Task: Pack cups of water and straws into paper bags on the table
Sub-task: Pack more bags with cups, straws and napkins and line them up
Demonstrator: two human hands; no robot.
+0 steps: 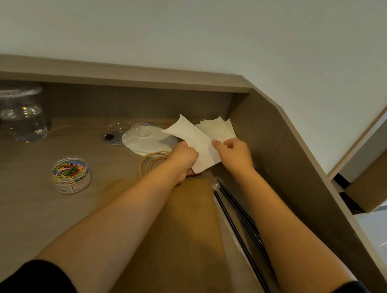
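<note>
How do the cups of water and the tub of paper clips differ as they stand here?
The cups of water stand far left under the shelf, holding clear liquid; the tub of paper clips stands nearer, holding coloured clips. The cups look taller; the tub is squat and labelled. Both are clear, upright and untouched.

I have one view only, from the head camera. It looks forward and steeply down along both forearms onto the table (19,209), close in, with the wall (203,24) behind filling the upper frame.
</note>
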